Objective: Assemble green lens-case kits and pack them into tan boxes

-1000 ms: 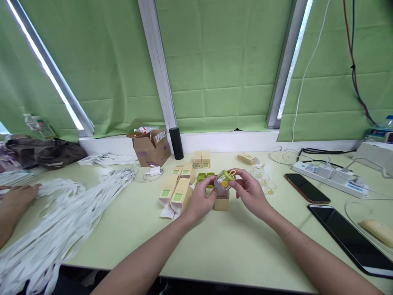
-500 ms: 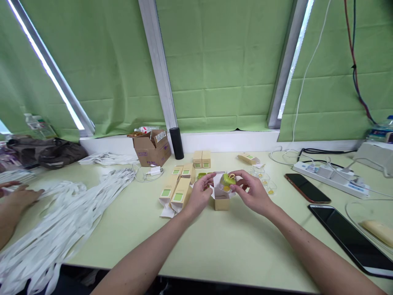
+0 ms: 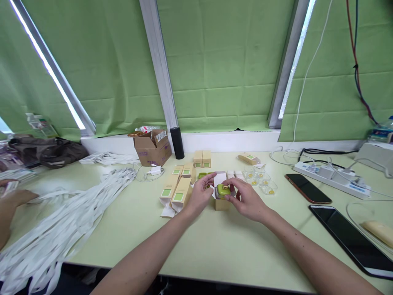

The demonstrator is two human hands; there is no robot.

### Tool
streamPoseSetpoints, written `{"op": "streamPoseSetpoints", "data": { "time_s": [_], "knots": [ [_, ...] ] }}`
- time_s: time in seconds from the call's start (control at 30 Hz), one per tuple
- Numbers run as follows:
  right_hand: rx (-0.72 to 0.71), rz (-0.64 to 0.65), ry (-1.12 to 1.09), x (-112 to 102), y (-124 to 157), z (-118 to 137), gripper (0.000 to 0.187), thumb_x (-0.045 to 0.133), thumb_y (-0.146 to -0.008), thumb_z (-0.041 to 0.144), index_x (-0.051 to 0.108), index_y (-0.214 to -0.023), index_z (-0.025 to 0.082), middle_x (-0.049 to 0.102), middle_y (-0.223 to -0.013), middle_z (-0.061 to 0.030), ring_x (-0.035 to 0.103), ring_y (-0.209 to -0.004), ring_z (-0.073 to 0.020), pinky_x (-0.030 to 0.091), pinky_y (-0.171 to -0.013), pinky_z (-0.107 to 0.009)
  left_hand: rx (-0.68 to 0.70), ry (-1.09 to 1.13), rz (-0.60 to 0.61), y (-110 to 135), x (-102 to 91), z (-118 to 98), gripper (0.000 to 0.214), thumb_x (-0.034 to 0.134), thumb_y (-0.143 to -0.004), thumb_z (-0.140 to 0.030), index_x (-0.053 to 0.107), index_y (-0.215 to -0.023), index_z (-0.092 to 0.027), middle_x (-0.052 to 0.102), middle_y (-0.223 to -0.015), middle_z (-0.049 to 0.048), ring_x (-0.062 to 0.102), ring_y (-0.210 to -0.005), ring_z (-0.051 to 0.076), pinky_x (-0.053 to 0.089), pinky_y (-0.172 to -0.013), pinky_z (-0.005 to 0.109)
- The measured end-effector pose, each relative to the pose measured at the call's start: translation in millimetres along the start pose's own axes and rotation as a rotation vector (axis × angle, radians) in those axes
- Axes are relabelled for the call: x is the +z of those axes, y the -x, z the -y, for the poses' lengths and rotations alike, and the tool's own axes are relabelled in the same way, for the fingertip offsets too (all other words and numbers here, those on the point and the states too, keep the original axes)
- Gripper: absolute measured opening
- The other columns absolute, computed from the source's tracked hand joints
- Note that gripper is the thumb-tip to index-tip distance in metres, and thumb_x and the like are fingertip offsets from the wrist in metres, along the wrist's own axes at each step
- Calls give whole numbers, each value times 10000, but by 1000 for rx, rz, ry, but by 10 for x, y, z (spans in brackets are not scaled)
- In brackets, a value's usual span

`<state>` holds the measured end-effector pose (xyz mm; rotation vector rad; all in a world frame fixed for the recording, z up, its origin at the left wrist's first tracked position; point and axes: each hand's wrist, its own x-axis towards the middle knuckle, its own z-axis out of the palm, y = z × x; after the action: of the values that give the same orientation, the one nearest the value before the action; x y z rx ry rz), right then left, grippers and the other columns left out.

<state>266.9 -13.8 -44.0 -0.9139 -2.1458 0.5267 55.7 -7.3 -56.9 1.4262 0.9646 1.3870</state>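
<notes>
A small kraft cardboard box point(image 3: 221, 205) stands upright on the table before me, its white-lined flaps unfolded. In its mouth sits a rounded green case point(image 3: 223, 189) with a small tan loop on top; its lower part is hidden inside the box. My right hand point(image 3: 247, 198) pinches the case from the right with thumb and fingers. At the box's left side, my left hand point(image 3: 200, 193) has its fingers curled on a flap, steadying it. Just behind the left hand lie more green pieces point(image 3: 202, 175), partly covered.
Kraft boxes point(image 3: 181, 191) with green labels stand left of my hands, two more point(image 3: 202, 159) behind. Clear plastic pieces with yellow dots point(image 3: 260, 179) lie right, near phones point(image 3: 308, 188) and a power strip point(image 3: 333, 180). White straps point(image 3: 76, 221) and another person's hand point(image 3: 18, 198) are left.
My right hand has lowered the green case into the box's opening and turned it loop-up. My left hand stays at the box. The other person's hand has shifted left.
</notes>
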Motion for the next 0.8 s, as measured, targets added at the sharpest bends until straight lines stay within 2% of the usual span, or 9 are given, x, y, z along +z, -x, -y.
{"op": "streamPoseSetpoints", "data": {
  "time_s": [0.27, 0.43, 0.57, 0.7, 0.8],
  "knots": [
    [-99, -82, 32, 114, -10, -9, 122, 512, -1050, 191, 618, -1059, 251, 682, -945, -53, 631, -895, -242, 517, -733, -355, 3, 3, 11, -9, -15, 41, 706, 580, -655, -97, 697, -1351, -103, 763, -1221, 152, 715, -1099, 258, 563, -986, 388],
    [-127, -166, -34, 194, -27, -60, 147, 529, -1047, 197, 654, -983, 240, 648, -1160, -100, 651, -917, -226, 537, -750, -371, -2, 14, 14, -9, -16, 28, 705, 578, -654, -97, 695, -1350, -100, 756, -1259, 151, 704, -1096, 242, 547, -994, 370],
    [-76, -221, -27, 244, -39, -103, 142, 619, -1000, 222, 730, -914, 242, 591, -1129, -107, 633, -1033, -275, 550, -813, -416, 5, 31, 24, -7, -17, 25, 702, 576, -654, -93, 697, -1345, -106, 753, -1274, 154, 707, -1087, 238, 549, -973, 359],
    [18, -253, -26, 284, -67, -141, 130, 708, -937, 227, 799, -848, 253, 595, -1134, -111, 591, -1131, -327, 522, -959, -515, 10, 21, 29, -6, -15, 35, 720, 569, -651, -99, 686, -1361, -94, 742, -1297, 165, 700, -1066, 232, 548, -957, 360],
    [95, -252, -48, 305, -89, -151, 122, 750, -897, 218, 831, -822, 271, 605, -1127, -107, 577, -1147, -338, 495, -1009, -546, 16, 18, 31, -2, -12, 38, 725, 566, -647, -101, 685, -1363, -91, 745, -1278, 165, 695, -1075, 237, 549, -951, 361]
  ]
}}
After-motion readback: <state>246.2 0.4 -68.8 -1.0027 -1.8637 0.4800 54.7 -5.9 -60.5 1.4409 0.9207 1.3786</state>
